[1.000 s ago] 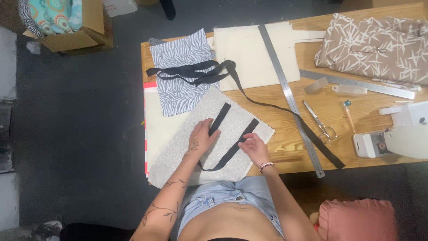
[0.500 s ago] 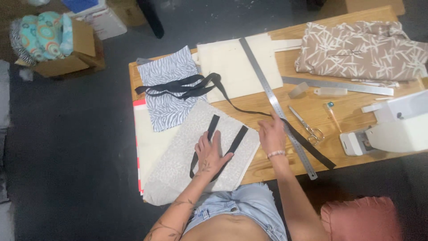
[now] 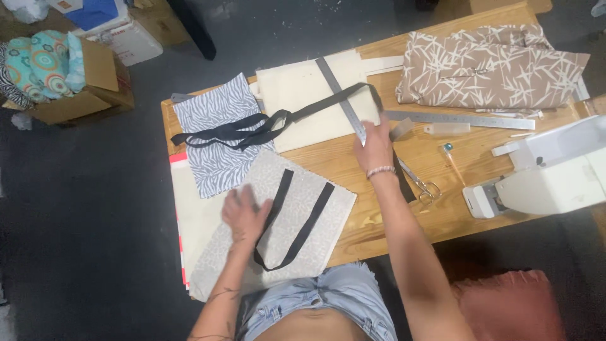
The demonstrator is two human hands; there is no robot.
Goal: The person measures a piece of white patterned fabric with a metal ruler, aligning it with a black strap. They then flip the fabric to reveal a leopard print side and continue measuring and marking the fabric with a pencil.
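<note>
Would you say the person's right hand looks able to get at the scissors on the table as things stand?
Probably yes: the right hand rests by the black strap, and the scissors lie uncovered on the wooden table just beside that wrist.

Bare wood point(image 3: 344, 165) between my two hands: open lane, nothing lying on it. My left hand point(image 3: 245, 213) rests flat on the grey fabric piece point(image 3: 287, 221), black strap loop point(image 3: 297, 218) just beside it. My right hand point(image 3: 374, 146) sits on the long metal ruler point(image 3: 341, 98); black webbing point(image 3: 303, 113) crosses the cream panel point(image 3: 303, 95) ahead and blocks a straight reach. To the right: scissors point(image 3: 421, 183) near my wrist, second ruler point(image 3: 461, 119) beyond, then the white sewing machine point(image 3: 549, 170) walls off that end. Patterned brown cloth point(image 3: 492, 66) fills the far right corner. Zebra-print fabric point(image 3: 218, 136) covers the far left.
</note>
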